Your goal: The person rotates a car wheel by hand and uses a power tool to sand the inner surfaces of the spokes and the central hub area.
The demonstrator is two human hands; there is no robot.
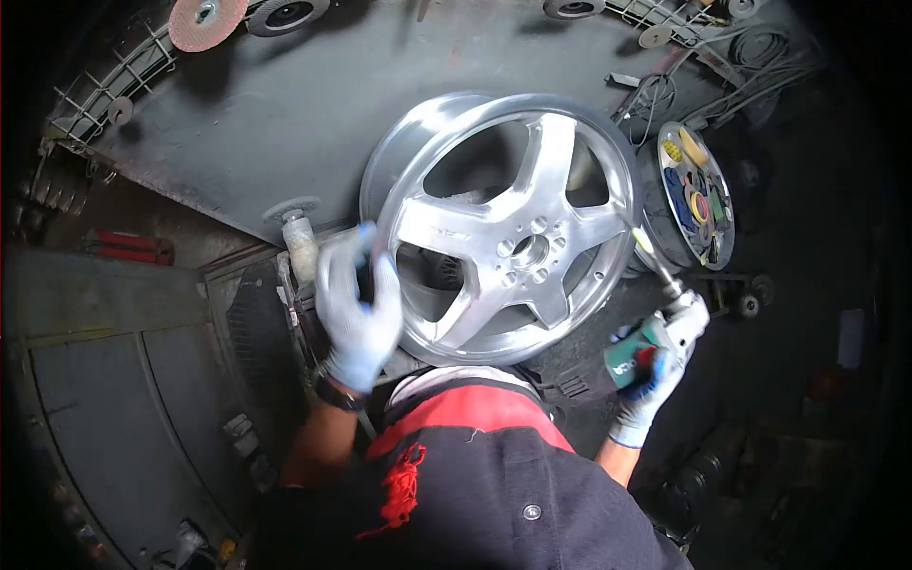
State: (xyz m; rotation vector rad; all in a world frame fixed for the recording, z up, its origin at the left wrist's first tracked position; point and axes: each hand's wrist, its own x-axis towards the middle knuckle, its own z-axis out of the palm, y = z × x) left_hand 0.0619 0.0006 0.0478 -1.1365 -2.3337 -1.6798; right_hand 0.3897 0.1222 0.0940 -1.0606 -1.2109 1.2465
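Note:
A bare, shiny five-spoke alloy wheel stands tilted in front of me, its spoked face toward me. My left hand, in a white glove with blue fingertips, is at the wheel's left edge with thumb and fingers apart, holding nothing. On the other side, my right hand, also gloved, is wrapped round the green body of a handheld power grinder. Its long spindle points up and left, and the pale yellow tip overlaps the wheel's right rim in this view.
A round tray with sanding pieces and tape stands right of the wheel. Left of it, a polishing disc sits on a spindle. Wire racks hold discs along the back. Cables lie at the upper right.

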